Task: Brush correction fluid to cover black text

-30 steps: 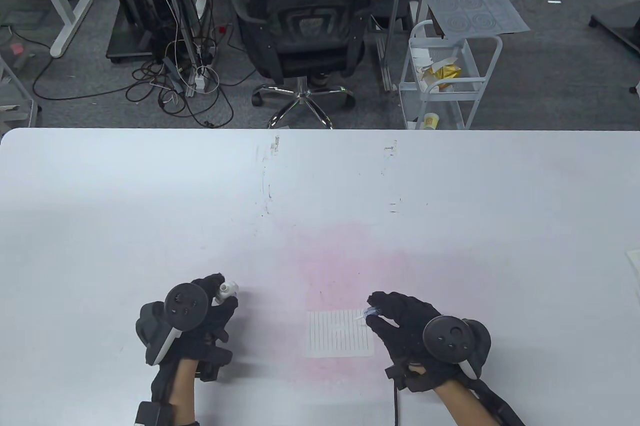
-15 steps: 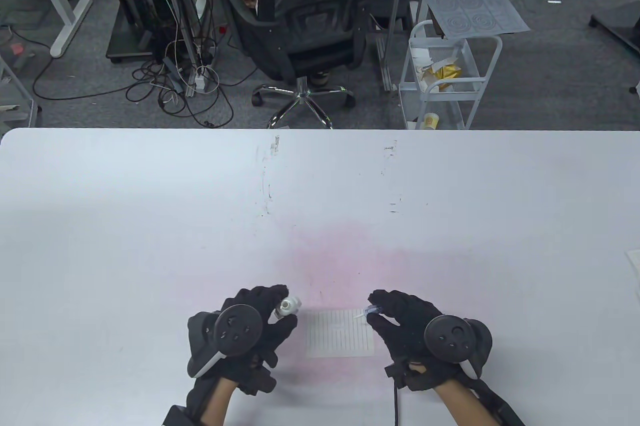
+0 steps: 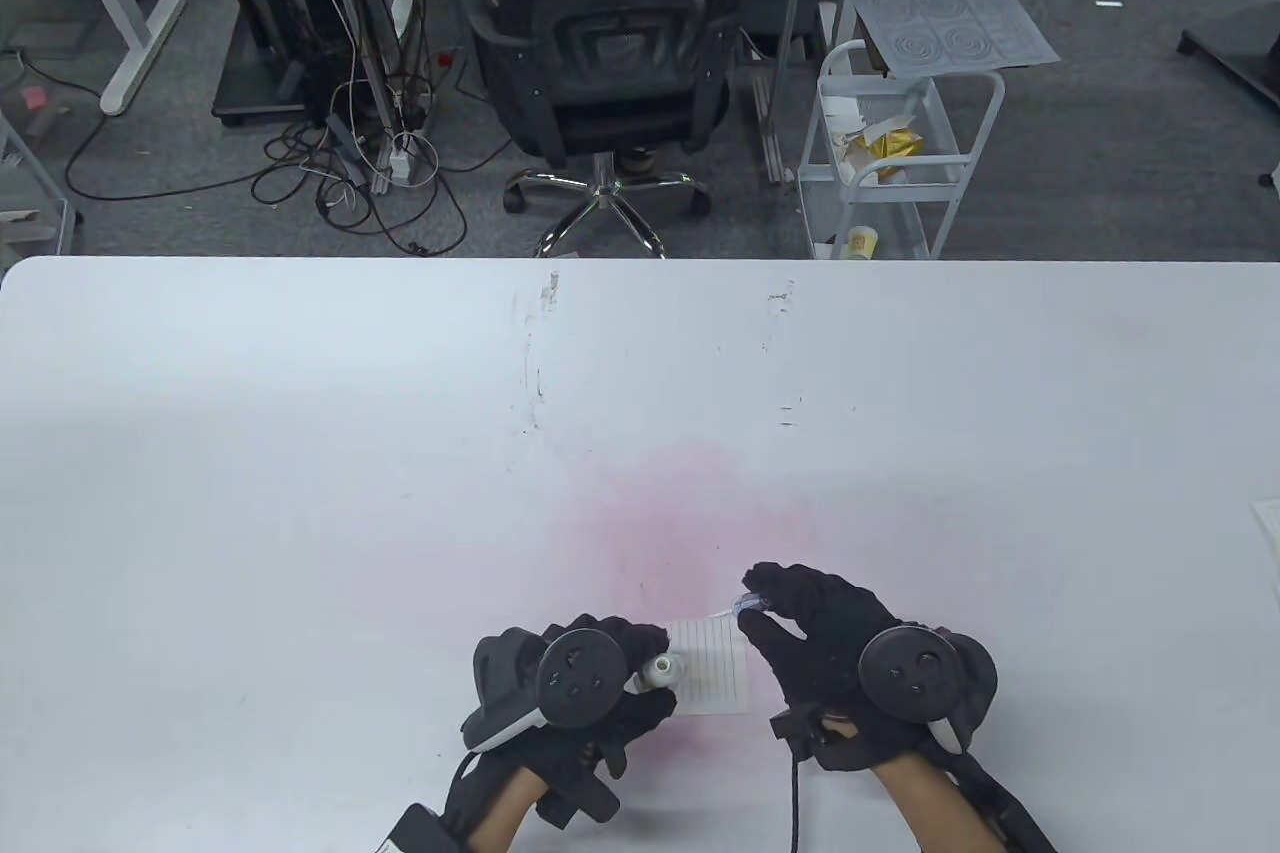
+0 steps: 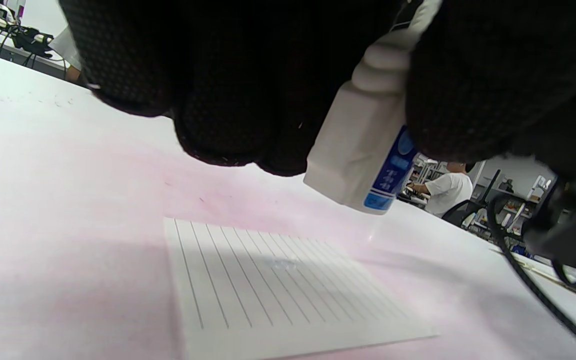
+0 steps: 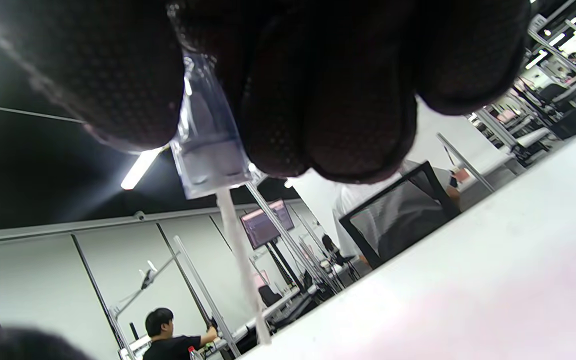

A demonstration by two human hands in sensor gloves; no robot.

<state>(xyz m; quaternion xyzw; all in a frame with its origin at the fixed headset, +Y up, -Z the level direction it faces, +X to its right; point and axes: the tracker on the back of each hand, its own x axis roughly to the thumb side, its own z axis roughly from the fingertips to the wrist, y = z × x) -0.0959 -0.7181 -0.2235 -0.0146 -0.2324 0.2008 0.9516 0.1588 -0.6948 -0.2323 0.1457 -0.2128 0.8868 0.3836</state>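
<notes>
In the table view, the left hand (image 3: 575,693) has slid a long way to the right. One second ago it was at the lower left of the frame, well apart from the paper (image 3: 712,680). Now it sits at the bottom middle, over the paper's left edge. Its grip is closed around the small white bottle (image 3: 661,669), whose open top points toward the paper. The right hand (image 3: 850,658) has barely moved. It has only gone up a little, at the lower right of the paper. Its grip pinches the clear cap with the brush (image 3: 738,606), now just past the paper's top right corner. The two hands are near each other on the counter (image 3: 300,413).

In the left wrist view, the bottle (image 4: 368,145) hangs from the gloved fingers (image 4: 228,100) at the upper right, tilted above the lined paper (image 4: 278,285) at the bottom middle. A faint pale smear shows near the paper's middle. I see no black words there.

In the right wrist view, the fingers (image 5: 328,100) at the top pinch the clear cap (image 5: 208,150), and the thin white brush (image 5: 243,270) points down toward the counter (image 5: 468,280).

I think the brush is about to go to the bottle, either for more fluid or to close it.
</notes>
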